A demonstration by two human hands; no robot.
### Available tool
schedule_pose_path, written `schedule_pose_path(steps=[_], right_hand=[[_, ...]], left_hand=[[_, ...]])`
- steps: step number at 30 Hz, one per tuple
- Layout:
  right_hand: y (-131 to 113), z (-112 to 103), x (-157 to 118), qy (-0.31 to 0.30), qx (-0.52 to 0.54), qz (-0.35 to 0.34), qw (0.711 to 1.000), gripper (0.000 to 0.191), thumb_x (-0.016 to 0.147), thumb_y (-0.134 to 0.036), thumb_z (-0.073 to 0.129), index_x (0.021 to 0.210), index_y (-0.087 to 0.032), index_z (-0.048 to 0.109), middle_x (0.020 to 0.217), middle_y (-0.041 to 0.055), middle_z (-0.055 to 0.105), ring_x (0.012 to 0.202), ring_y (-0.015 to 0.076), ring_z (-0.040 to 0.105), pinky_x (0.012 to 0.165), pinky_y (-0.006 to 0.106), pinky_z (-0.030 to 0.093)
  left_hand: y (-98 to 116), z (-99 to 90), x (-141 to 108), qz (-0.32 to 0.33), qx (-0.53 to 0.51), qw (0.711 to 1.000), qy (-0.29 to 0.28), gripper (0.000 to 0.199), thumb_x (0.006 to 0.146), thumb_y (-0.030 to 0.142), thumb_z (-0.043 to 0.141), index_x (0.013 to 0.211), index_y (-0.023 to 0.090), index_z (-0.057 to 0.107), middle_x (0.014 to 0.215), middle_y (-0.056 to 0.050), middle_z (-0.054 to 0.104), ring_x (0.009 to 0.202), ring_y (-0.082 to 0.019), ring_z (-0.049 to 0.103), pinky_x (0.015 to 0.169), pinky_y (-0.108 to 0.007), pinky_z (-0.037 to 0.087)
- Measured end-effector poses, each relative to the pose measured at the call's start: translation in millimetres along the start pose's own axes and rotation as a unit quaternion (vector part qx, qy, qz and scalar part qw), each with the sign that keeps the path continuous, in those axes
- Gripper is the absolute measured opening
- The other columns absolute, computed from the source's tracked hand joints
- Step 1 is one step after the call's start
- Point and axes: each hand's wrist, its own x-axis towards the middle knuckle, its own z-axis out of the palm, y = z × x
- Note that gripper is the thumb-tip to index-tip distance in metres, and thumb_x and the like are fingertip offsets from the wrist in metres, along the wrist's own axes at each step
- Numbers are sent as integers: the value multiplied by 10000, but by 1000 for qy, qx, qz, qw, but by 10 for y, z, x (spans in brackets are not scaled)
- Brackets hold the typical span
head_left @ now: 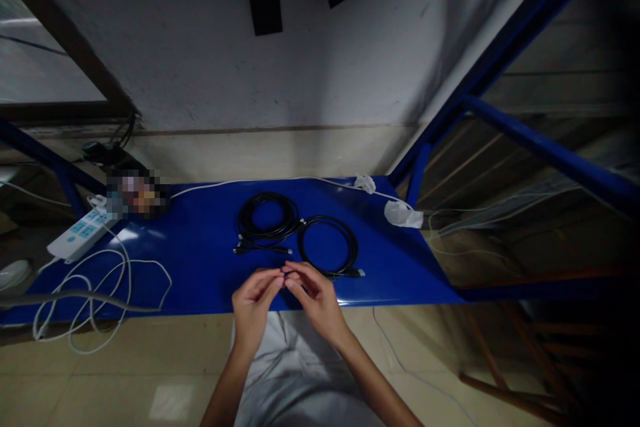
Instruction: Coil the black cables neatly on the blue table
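- Step in hand, apparently: fine fingertip work — the next move calls for a steady pinch.
- Hands, two: left hand (pixel 254 297), right hand (pixel 319 299); fingers curled, tips meeting; cannot tell what they hold.
- Black ring-shaped cable coils (pixel 354 247), two: on glossy blue worktop (pixel 200 247), just beyond hands.
- White rectangular power strip (pixel 83 233), one.

It's dim in here, white glare spotting the glossy blue tabletop (pixel 200 253), soft shadows streaking the grey-white wall (pixel 200 47), the far right nearly black.
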Motion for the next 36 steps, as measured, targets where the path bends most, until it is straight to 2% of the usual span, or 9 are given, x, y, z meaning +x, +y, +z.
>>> schedule_pose_path(steps=[3, 6, 14, 19, 24, 27, 31, 34, 36], right_hand=[[13, 67, 75, 11, 43, 25, 999, 200, 1022, -393, 773, 1143, -268, 873, 1109, 92, 808, 960, 225, 772, 869, 355, 651], [65, 29, 112, 27, 63, 40, 997, 192, 972, -401, 833, 1102, -272, 887, 1073, 85, 818, 894, 220, 777, 827, 351, 656], [207, -32, 111, 12, 141, 72, 987, 303, 887, -367, 922, 1170, -276, 862, 1180, 84, 815, 1085, 247, 794, 1045, 414, 642], [226, -54, 123, -2, 116, 61, 991, 207, 880, -364, 926, 1054, -263, 881, 1210, 87, 774, 1103, 231, 773, 1008, 367, 641], [235, -74, 143, -2, 73, 57, 996, 186, 930, -411, 877, 985, -235, 852, 1073, 73, 799, 1015, 213, 764, 915, 329, 622], [234, -65, 146, -6, 59, 66, 996, 225, 954, -435, 851, 963, -215, 810, 987, 56, 788, 941, 196, 745, 885, 318, 605], [222, -39, 128, -13, 50, 80, 995, 260, 991, -472, 802, 1026, -219, 750, 1010, 53, 782, 958, 197, 744, 916, 326, 607], [214, -41, 113, -27, 52, 73, 996, 301, 1015, -452, 779, 1226, -246, 714, 1185, 71, 783, 1122, 210, 746, 1032, 350, 590], [224, -61, 110, -56, 64, 80, 993, 364, 1036, -445, 756, 1340, -260, 680, 1186, 67, 788, 1124, 207, 754, 1031, 357, 593]], left_hand=[[-76, 174, -3, -53, -86, 995, 19, 322, 844, 383, 938, 1053, 158, 841, 1072, -114, 831, 927, -226, 804, 847, -323, 670], [-117, 212, 72, -74, -126, 988, 50, 366, 777, 371, 984, 1021, 143, 834, 1026, -105, 828, 862, -204, 791, 795, -303, 663], [-153, 261, 211, -98, -176, 975, 89, 425, 727, 373, 1017, 1036, 153, 826, 1044, -100, 826, 971, -220, 809, 877, -296, 637], [-157, 258, 228, -110, -185, 973, 77, 465, 715, 373, 1023, 1071, 148, 826, 1086, -119, 830, 1030, -261, 822, 943, -340, 637], [-170, 204, 222, -126, -157, 979, 32, 473, 743, 408, 1007, 1098, 145, 838, 1144, -158, 832, 1060, -295, 825, 971, -402, 652], [-187, 165, 229, -123, -143, 982, 12, 437, 773, 411, 990, 1094, 152, 845, 1148, -156, 835, 1061, -281, 826, 985, -393, 649], [-199, 122, 251, -114, -122, 986, 0, 408, 791, 390, 980, 1101, 161, 847, 1141, -143, 837, 1037, -252, 824, 959, -354, 648], [-190, 100, 262, -108, -119, 987, -14, 374, 789, 374, 983, 1059, 157, 842, 1085, -130, 836, 979, -228, 817, 892, -310, 643], [-185, 87, 265, -106, -130, 986, -22, 364, 778, 369, 989, 1028, 154, 834, 1044, -118, 828, 936, -212, 805, 835, -288, 636]])
